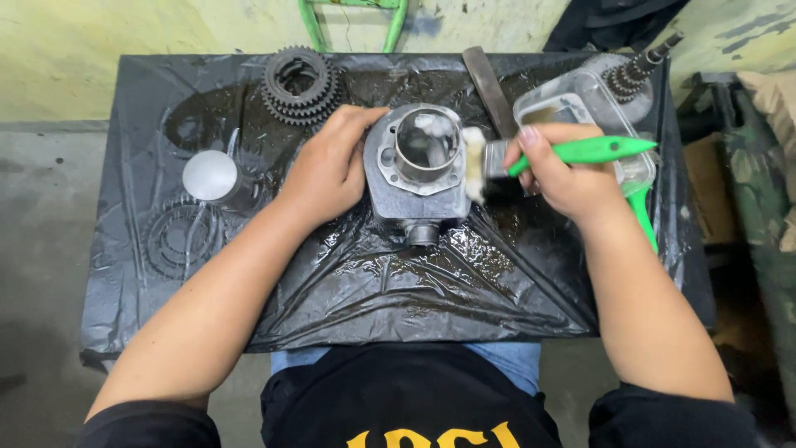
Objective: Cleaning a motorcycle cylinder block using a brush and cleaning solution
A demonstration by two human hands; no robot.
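**Cylinder between your hands, mid-table**

Your left hand (pixel 327 170) is wrapped around the left side of the grey metal engine cylinder (pixel 419 170), fingers curled over its upper left edge. The cylinder sits bore-up on the black plastic sheet (pixel 398 290) covering the table, about midway between the left and right edges and nearer the far edge than the near one. Your right hand (pixel 568 178) is closed on the green-handled paintbrush (pixel 572 152); its pale bristles touch the cylinder's right side. So the cylinder lies directly between your two hands.

Toward the far left corner rests a stack of dark gears (pixel 303 83). A round metal piston (pixel 214 177) stands near the left edge. Just behind your right hand is a clear plastic tub (pixel 580 95).
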